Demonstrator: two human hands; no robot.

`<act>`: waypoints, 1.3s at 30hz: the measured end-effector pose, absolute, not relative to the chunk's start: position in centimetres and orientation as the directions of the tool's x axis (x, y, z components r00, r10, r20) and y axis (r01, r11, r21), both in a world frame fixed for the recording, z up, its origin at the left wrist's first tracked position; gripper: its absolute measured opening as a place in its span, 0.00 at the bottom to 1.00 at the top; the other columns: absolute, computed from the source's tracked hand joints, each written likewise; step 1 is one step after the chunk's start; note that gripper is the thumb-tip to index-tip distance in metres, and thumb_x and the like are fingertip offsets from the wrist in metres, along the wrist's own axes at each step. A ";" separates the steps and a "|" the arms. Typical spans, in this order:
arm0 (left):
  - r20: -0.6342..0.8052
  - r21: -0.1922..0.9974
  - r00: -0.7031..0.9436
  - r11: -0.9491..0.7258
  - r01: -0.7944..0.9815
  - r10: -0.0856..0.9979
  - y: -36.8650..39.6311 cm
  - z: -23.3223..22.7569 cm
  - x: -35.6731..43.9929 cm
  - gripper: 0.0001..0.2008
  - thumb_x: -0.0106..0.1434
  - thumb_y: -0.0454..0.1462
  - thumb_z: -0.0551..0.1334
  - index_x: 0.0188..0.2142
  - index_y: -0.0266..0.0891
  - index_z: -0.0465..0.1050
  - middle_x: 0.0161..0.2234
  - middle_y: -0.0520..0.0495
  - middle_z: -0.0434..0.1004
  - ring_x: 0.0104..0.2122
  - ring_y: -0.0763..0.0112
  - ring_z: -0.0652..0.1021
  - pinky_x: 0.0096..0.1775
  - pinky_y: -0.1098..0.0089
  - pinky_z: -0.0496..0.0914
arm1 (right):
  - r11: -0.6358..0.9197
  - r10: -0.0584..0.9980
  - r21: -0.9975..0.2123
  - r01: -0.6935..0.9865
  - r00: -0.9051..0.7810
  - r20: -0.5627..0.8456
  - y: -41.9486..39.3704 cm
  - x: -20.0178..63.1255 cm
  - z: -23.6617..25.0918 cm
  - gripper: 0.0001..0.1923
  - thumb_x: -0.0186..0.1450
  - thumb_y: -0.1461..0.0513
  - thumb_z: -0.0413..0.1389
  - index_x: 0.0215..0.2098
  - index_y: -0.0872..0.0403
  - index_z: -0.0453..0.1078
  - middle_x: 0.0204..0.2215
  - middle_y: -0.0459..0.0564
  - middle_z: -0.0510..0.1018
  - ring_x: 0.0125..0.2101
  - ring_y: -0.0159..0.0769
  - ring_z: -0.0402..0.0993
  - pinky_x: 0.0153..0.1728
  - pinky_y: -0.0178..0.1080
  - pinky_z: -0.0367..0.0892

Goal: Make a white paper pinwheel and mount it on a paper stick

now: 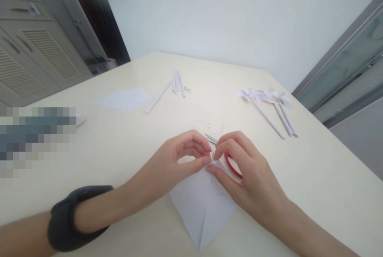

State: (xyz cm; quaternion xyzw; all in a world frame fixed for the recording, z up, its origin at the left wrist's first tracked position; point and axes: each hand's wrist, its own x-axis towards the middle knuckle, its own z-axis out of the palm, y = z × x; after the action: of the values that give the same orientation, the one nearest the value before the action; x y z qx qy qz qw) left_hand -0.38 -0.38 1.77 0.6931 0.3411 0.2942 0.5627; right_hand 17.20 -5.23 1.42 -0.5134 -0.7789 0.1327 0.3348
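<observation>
A white table point(314, 177) bears a sheet point(196, 199), set cornerwise between the person's forearms. At its far corner, the right hand point(254, 169) has thumb and forefinger pinched on the paper; the left hand's point(172, 159) thumb and fingertips nearly meet, their grip unclear. Paper pinwheels point(263, 96) lie beyond, rightward. Scissors point(211, 139), partly hidden, lie beside the right hand.
</observation>
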 end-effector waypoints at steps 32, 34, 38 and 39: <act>0.008 0.982 0.593 -0.118 0.146 0.805 -0.4 1.4 -0.2 0.09 0.61 0.33 0.59 0.40 0.44 0.62 0.37 0.52 0.71 0.40 0.70 0.73 0.40 0.69 0.68 | 0.174 0.985 -0.850 0.497 -0.106 0.140 -4.7 18.5 3.2 0.03 0.65 0.60 0.52 0.37 0.50 0.64 0.41 0.47 0.71 0.42 0.35 0.70 0.43 0.40 0.67; 0.020 0.992 0.531 -0.083 0.094 0.847 -0.3 1.6 -0.3 0.08 0.61 0.34 0.59 0.39 0.43 0.62 0.38 0.51 0.70 0.40 0.70 0.73 0.38 0.71 0.67 | 0.076 0.997 -0.847 0.526 -0.043 0.063 -4.4 19.2 3.3 0.09 0.64 0.55 0.53 0.41 0.48 0.63 0.45 0.49 0.70 0.43 0.37 0.71 0.39 0.41 0.69; 0.034 0.999 0.430 -0.042 0.009 0.902 -0.2 1.9 -0.4 0.08 0.61 0.36 0.60 0.39 0.43 0.62 0.38 0.52 0.70 0.38 0.72 0.72 0.36 0.74 0.66 | -0.054 0.994 -0.818 0.572 -0.046 -0.098 -3.5 20.5 3.4 0.14 0.61 0.54 0.55 0.43 0.48 0.64 0.43 0.50 0.72 0.38 0.37 0.73 0.33 0.39 0.69; 0.035 0.999 0.413 -0.037 -0.004 0.910 -0.2 1.9 -0.4 0.08 0.61 0.36 0.60 0.39 0.43 0.62 0.38 0.53 0.70 0.38 0.72 0.72 0.36 0.74 0.66 | -0.059 0.991 -0.817 0.574 -0.064 -0.117 -3.4 20.7 3.4 0.11 0.61 0.55 0.55 0.41 0.49 0.65 0.41 0.49 0.73 0.36 0.36 0.74 0.32 0.38 0.68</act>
State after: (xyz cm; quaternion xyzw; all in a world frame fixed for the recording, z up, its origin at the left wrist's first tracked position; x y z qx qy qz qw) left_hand -0.43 -0.19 1.94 0.6043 0.3748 0.3912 0.5842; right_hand 20.74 -3.37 3.39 -0.6244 -0.6266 0.3736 0.2792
